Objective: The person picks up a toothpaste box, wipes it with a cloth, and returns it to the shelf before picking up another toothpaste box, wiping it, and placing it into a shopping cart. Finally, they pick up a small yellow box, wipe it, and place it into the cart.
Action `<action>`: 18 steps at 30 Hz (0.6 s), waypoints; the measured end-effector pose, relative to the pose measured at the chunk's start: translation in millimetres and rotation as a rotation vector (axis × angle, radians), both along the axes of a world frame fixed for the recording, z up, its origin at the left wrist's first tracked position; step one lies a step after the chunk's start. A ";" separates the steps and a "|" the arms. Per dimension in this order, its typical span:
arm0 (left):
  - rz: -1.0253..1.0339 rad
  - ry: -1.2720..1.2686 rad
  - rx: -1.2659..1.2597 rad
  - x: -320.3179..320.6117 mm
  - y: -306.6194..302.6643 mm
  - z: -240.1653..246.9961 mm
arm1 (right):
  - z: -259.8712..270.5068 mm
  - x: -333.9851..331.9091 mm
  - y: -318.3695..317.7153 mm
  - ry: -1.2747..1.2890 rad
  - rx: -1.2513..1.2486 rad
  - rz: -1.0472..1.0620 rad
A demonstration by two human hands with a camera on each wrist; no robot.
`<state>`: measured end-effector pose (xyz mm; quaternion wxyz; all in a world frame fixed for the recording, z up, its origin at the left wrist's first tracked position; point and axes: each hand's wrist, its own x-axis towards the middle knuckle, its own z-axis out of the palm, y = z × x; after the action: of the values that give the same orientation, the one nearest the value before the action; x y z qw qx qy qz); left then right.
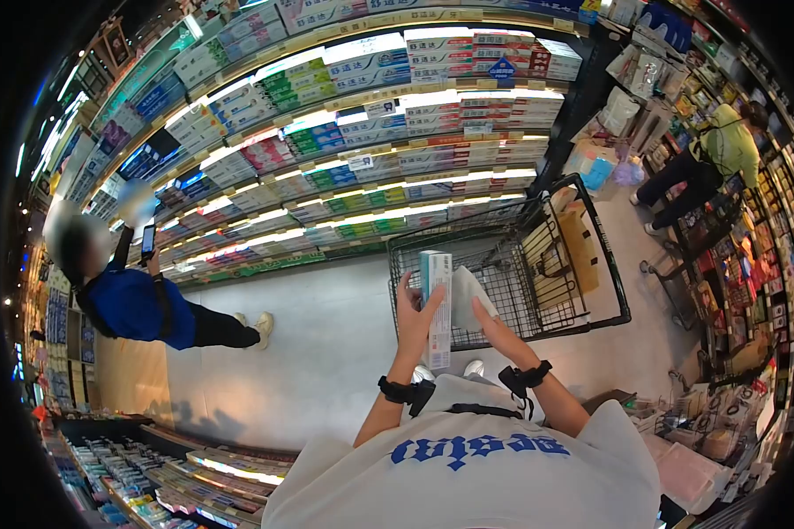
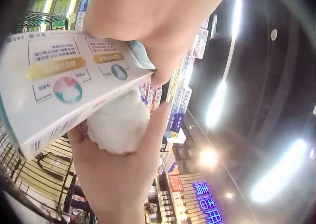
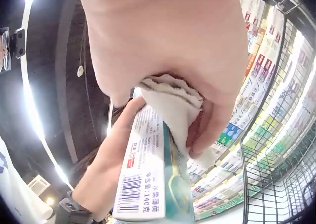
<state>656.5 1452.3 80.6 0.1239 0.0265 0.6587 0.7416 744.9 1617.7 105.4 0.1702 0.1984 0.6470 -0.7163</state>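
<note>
I stood in a shop: brightly lit shelves (image 1: 437,16) carried rows of stacked boxes (image 1: 366,62) with labels (image 1: 381,109) along the edges, a wire shopping cart (image 1: 606,248) stood near me, and a blue sign (image 2: 202,195) glowed.

White-and-teal box (image 3: 143,165) with gold banners (image 2: 57,69), plain white cloth (image 2: 119,123), black cart (image 1: 551,264), white shirt (image 1: 468,494) with blue lettering (image 1: 481,450)

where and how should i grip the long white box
The long white box is best pinched across its narrow width, about mid-length, from the side of the left hand. It is slim and straight-sided, so its opposite long faces should suit a pinch, while the right hand, holding a white wad, crowds the other side.
</note>
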 end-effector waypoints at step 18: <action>-0.211 -0.018 -0.178 2.9 -6.3 -13.3 | -33.5 -24.1 -26.8 0.155 -0.280 -0.352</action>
<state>659.4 1445.9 67.2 0.2092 0.0778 0.7143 0.6633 720.8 1590.9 71.9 0.0183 0.2272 0.5077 -0.8308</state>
